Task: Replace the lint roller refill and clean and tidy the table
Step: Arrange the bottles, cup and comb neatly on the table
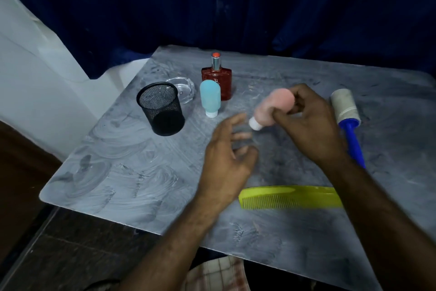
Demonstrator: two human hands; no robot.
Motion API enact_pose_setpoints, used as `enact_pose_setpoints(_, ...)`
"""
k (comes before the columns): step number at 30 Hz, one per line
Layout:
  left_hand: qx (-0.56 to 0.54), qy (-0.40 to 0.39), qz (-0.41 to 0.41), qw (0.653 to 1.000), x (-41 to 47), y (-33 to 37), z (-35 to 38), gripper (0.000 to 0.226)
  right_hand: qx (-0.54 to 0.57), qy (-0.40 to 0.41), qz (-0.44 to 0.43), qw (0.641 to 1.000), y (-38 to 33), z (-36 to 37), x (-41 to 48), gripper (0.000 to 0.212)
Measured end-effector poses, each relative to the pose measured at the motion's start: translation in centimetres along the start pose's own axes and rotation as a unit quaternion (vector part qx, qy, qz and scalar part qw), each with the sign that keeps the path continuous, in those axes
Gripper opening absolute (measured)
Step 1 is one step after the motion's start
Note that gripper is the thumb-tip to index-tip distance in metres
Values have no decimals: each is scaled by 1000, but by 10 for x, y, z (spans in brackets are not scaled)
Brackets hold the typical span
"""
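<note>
Gripping a pink bottle [279,100] between curled fingers and thumb, the right hand [309,125] tilts it white cap down just left of the lint roller [346,109], which lies flat on the table [118,172]. The left hand [226,158], further left of the roller, hovers with fingers loosely spread, holding nothing.

Left hand [226,156] and right hand [306,125] on bare forearms; pale checked cloth [219,274] at the lap.
</note>
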State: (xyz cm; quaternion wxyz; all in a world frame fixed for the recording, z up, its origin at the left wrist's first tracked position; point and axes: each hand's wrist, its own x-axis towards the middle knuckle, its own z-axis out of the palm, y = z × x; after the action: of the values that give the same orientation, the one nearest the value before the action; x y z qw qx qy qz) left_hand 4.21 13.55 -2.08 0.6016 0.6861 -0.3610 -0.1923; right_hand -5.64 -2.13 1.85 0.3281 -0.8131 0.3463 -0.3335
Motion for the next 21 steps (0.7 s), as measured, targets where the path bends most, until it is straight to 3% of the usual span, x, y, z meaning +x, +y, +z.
enact_pose_setpoints(5, 50, 60, 18, 997, 6, -6, -45, 67, 48, -45, -104, 992, -36, 47, 3, 26)
enact_pose_setpoints(10, 95, 75, 18, 992, 14, -17, -72, 70, 38, -97, -121, 987, -56, 90, 6, 28)
enact_pose_setpoints(21, 110, 82, -11, 990, 27, -38, -85, 57, -100, -99, -175, 975, -55, 114, 8, 35)
